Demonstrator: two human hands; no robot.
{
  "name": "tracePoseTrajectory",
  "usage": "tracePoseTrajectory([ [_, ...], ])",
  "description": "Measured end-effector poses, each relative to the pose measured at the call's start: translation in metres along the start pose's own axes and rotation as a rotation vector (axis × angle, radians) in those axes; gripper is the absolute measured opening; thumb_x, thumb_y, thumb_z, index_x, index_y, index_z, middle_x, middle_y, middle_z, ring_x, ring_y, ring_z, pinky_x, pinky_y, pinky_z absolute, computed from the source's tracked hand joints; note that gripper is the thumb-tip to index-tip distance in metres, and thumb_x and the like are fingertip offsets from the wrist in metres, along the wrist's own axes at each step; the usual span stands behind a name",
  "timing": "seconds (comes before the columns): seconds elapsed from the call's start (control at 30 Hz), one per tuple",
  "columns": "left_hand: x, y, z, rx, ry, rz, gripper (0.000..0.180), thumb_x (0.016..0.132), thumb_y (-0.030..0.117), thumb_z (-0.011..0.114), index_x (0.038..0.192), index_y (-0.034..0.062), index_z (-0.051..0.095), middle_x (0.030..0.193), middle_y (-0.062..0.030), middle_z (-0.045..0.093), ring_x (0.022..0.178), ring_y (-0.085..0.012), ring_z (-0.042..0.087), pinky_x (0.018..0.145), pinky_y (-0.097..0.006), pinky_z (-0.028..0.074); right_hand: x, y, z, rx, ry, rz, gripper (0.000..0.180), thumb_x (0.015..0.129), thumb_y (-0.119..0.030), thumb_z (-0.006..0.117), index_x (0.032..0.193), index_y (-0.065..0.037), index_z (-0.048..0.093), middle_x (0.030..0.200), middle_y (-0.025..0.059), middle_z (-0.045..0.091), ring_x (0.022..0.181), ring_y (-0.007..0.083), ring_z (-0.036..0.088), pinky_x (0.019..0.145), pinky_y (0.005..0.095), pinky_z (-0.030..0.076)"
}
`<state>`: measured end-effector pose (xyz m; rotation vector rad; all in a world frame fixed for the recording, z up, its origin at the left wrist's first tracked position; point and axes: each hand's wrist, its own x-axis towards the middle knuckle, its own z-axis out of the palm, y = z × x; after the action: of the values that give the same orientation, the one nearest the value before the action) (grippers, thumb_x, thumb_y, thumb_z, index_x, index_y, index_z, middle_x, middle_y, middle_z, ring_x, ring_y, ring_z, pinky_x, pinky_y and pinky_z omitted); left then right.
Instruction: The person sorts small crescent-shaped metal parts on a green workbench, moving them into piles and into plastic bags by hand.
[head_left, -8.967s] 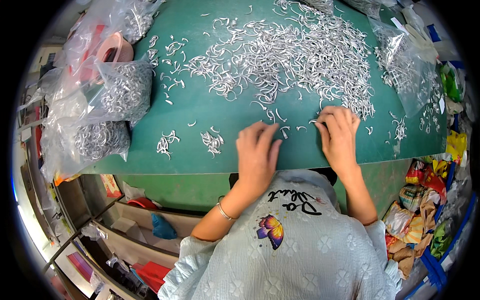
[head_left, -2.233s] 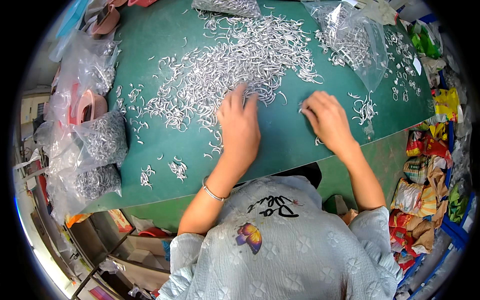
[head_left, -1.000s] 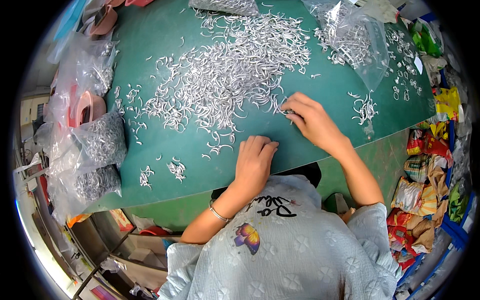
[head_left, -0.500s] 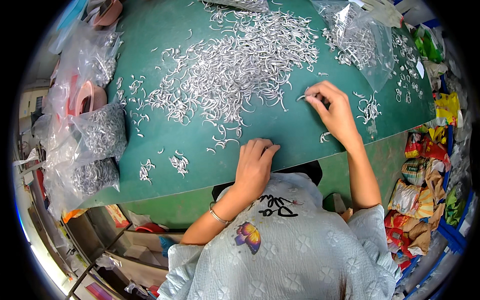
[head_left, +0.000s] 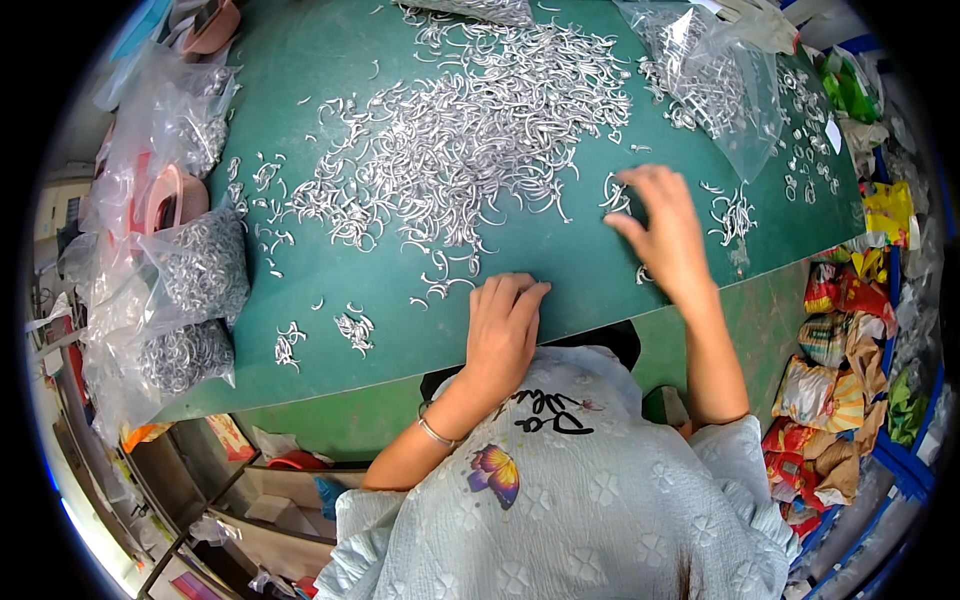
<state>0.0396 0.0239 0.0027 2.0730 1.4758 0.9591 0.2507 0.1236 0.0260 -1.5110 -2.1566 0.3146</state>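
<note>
- Resting flat, palm down and holding nothing: left hand (head_left: 503, 330) on the smooth dark green table mat (head_left: 560, 280), near its front edge at 6 o'clock.
- Reaching out at 3 o'clock: right hand (head_left: 665, 232), fingers loosely curled over a few small curved silver metal clips (head_left: 616, 195); whether any is pinched, cannot tell.
- Judging best: sliding few pieces at a time, keeping fingertips low, since thin hooked shapes probably snag each other.
- Lying beyond, toward 12 o'clock: large glinting tangled heap of loose silver metal clips (head_left: 470, 150).
- Sitting at 9 o'clock and 1 o'clock: crinkly clear plastic bags of clips (head_left: 195, 285).
</note>
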Motion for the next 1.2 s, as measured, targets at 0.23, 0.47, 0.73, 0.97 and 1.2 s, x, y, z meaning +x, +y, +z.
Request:
tracePoseTrajectory([
  [0.23,0.001,-0.001,0.001,-0.011,0.004,-0.001,0.027,0.079,-0.006,0.065,0.104,0.004,0.064,0.097,-0.0089,0.058,0.088,-0.0272,0.054,0.074,-0.037,0.039,0.008,-0.004,0.008,0.351,0.105,-0.007,0.004,0.084,0.002,0.064,0.088,0.002,0.065,0.081,0.0134,0.064,0.072,0.0303,0.062,0.068,0.0357,0.05],
  [0.47,0.001,-0.001,0.001,-0.026,0.009,-0.006,0.027,0.079,-0.006,0.066,0.104,0.004,0.064,0.098,-0.0088,0.058,0.088,-0.0271,0.054,0.074,-0.037,0.039,0.012,0.013,-0.005,0.192,0.169,0.092,0.017,0.079,0.001,0.069,0.095,0.0,0.064,0.099,0.0129,0.061,0.082,0.0285,0.06,0.073,0.0352,0.048],
  [0.73,0.001,0.0,-0.001,-0.026,-0.015,-0.022,0.028,0.078,-0.006,0.065,0.104,0.0045,0.065,0.098,-0.0083,0.059,0.088,-0.0268,0.055,0.075,-0.037,0.039,-0.01,-0.026,0.005,-0.003,-0.022,-0.094,0.015,0.079,-0.008,0.07,0.092,-0.005,0.065,0.09,0.0073,0.056,0.088,0.0271,0.052,0.074,0.038,0.039],
  [0.97,-0.002,-0.003,0.0,-0.01,-0.043,-0.002,0.036,0.073,-0.005,0.064,0.109,0.0028,0.062,0.103,-0.0091,0.057,0.096,-0.0272,0.054,0.081,-0.038,0.039,0.006,-0.039,0.021,-0.073,0.065,-0.064,0.011,0.08,-0.008,0.068,0.088,-0.003,0.063,0.091,0.0085,0.055,0.089,0.0279,0.051,0.076,0.0393,0.038],
  [1.2,-0.006,-0.004,-0.006,0.022,0.041,-0.068,0.029,0.078,-0.005,0.065,0.106,0.0038,0.064,0.1,-0.0085,0.059,0.09,-0.0266,0.055,0.077,-0.037,0.039,-0.017,-0.063,0.019,-0.04,-0.078,-0.122,0.007,0.079,-0.006,0.064,0.083,-0.004,0.059,0.085,0.0088,0.052,0.087,0.028,0.05,0.076,0.0406,0.036],
])
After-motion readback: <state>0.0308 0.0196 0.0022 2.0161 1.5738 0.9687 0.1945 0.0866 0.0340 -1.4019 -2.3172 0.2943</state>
